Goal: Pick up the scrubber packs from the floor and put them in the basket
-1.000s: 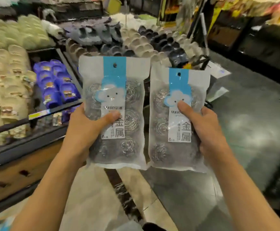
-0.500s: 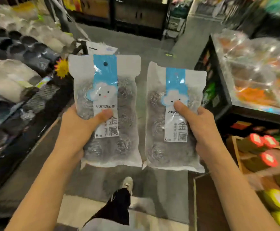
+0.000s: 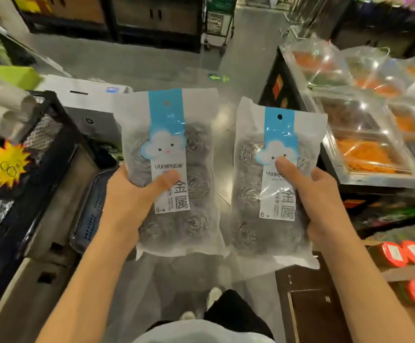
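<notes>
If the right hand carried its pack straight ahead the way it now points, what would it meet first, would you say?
Probably nothing near: the right hand holds its pack over open floor. The counter lies to its right, seemingly off that line, though depth is unclear.

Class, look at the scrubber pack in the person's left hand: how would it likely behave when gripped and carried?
The left scrubber pack is probably light: the left hand holds it upright by one edge. It likely gives when squeezed, being a soft plastic bag of wire-coil balls. The glossy film may be somewhat slippery.
</notes>
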The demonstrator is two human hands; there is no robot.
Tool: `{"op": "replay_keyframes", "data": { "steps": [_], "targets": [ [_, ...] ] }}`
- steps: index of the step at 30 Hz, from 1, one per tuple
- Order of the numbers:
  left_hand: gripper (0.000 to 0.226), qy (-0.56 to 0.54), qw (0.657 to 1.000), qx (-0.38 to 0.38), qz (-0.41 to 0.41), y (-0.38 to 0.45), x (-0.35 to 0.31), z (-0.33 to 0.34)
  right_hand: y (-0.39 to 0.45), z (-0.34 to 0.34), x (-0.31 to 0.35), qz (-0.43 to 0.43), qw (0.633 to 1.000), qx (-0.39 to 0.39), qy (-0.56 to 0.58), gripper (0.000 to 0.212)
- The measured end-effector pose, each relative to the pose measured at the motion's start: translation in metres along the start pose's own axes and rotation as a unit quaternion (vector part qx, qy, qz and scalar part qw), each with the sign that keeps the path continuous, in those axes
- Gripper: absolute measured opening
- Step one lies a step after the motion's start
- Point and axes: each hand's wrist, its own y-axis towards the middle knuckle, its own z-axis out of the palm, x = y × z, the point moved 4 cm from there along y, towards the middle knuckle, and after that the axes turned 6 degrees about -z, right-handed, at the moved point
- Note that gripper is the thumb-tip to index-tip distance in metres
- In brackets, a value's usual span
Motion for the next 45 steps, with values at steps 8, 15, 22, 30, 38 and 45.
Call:
{"op": "replay_keyframes", "data": {
  "steps": [8, 15, 22, 30, 38, 45],
  "targets": [
    [0.060, 0.023, 0.998, -0.054, 0.003, 0.122, -0.033, 0.047, 0.165, 0.037, 0.014, -0.012, 0.998, 0.050, -0.019, 0.026],
    [0.056, -0.029, 0.984, -0.178, 0.002, 0.188, -0.058, 0.047, 0.294, 0.123, 0.039, -0.032, 0.980, 0.185, -0.066, 0.026],
    [0.059, -0.088, 0.930, -0.355, -0.040, 0.197, -0.040, -0.008, 0.346, 0.251, 0.032, -0.012, 0.935, 0.344, -0.082, 0.021],
    [0.048, -0.190, 0.862, -0.467, -0.054, 0.204, -0.011, -0.068, 0.344, 0.394, 0.020, -0.007, 0.863, 0.486, -0.134, 0.035],
    [0.039, -0.195, 0.801, -0.562, -0.074, 0.220, 0.001, -0.106, 0.340, 0.496, -0.005, 0.005, 0.795, 0.584, -0.163, 0.026],
    [0.053, -0.216, 0.747, -0.621, -0.099, 0.257, 0.034, -0.132, 0.353, 0.587, -0.056, 0.006, 0.727, 0.654, -0.207, 0.032]
  ]
}}
